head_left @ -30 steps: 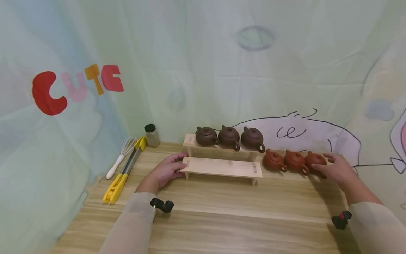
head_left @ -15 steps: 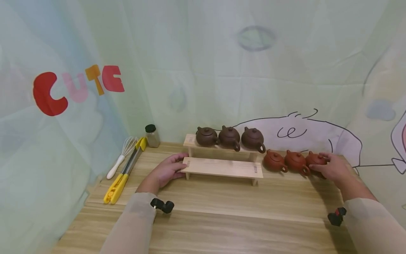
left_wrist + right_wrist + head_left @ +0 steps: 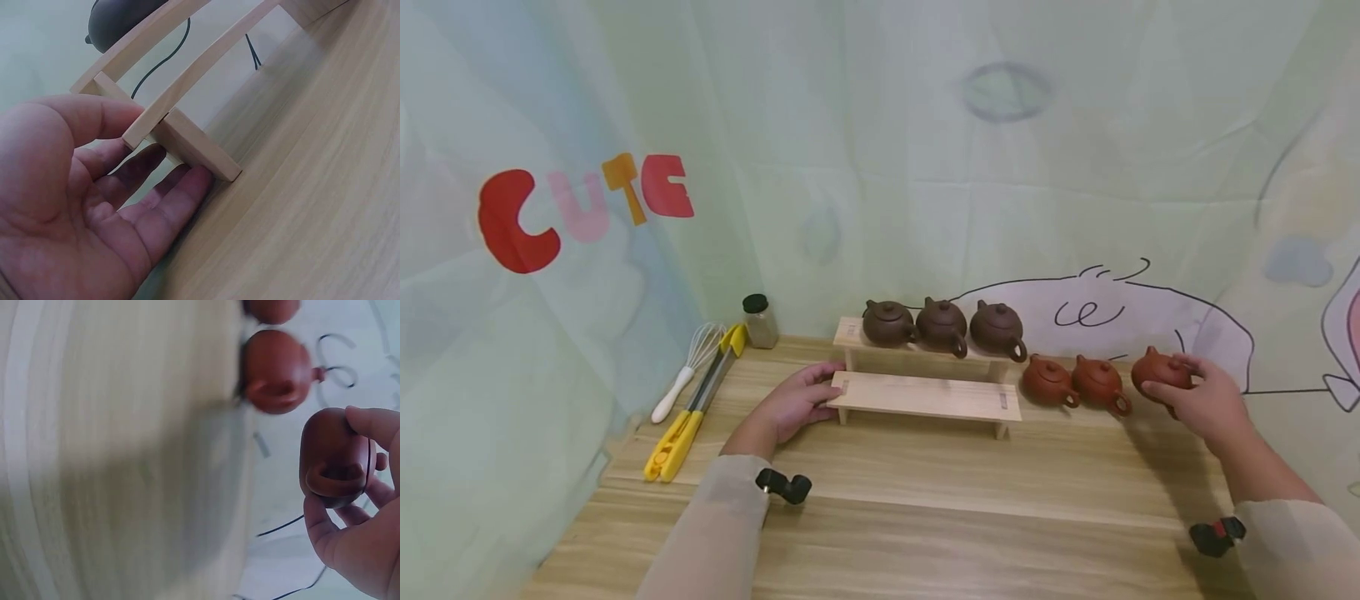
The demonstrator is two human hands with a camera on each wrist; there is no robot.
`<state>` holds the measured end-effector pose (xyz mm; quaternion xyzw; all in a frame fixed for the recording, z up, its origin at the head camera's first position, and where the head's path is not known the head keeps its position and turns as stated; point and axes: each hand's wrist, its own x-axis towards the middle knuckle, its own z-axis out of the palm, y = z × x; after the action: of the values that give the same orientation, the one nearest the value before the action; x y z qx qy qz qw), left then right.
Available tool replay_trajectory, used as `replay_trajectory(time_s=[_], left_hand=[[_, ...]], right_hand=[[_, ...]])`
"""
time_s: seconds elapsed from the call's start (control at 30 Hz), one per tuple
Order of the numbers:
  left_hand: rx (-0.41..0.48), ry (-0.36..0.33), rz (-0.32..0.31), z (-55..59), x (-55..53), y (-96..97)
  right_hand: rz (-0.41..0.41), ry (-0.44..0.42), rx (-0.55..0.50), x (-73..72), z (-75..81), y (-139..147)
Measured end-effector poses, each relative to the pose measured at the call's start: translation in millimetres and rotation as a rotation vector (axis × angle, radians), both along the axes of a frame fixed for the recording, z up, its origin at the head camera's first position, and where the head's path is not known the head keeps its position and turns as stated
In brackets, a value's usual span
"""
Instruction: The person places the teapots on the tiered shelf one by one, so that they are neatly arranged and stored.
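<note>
One red teapot [image 3: 1157, 373] is raised right of the wooden stand [image 3: 925, 394], pinched between thumb and fingers of the right hand [image 3: 1213, 410]. The left hand [image 3: 792, 407] grips the stand's left end. Two other red teapots [image 3: 1048, 382] sit right of it; three dark teapots [image 3: 942, 323] top its upper tier.

Two wooden shelves [image 3: 925, 394]: one gripped by left hand [image 3: 792, 407], one just behind. Three reddish clay teapots [image 3: 1096, 382] — one in right hand [image 3: 1213, 407], two just left of it. Three dark brown teapots [image 3: 940, 325] between two hands, farther back. One balloon whisk [image 3: 688, 367], one pair of tongs [image 3: 695, 408] — left of left hand. One black-lidded jar [image 3: 761, 323] beyond.
</note>
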<state>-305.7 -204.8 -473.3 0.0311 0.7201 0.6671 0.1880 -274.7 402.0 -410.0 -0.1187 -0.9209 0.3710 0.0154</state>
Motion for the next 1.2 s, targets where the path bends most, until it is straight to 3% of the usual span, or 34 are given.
replay_trajectory(time_s=[0.27,0.43,0.7,0.93,1.2], left_hand=[[-0.006,-0.009,-0.004,2.5,0.5,1.2],[-0.008,-0.012,-0.004,2.4,0.6,2.2],[-0.013,-0.008,-0.004,2.7,1.3,2.0],[-0.008,-0.004,-0.008,2.7,0.9,0.5],[-0.008,-0.005,-0.013,3.0,0.4,0.9]], right_hand=[[0.088,0.095,0.029,32.7,16.9,-41.3],[0.188,0.172,-0.033,49.5,17.1,-76.7],[0.315,0.200,-0.107,71.6,21.0,-134.4],[0.421,0.197,-0.161,75.4,12.3,-186.6],[0.511,0.155,-0.315,65.6,-5.0,-255.5]])
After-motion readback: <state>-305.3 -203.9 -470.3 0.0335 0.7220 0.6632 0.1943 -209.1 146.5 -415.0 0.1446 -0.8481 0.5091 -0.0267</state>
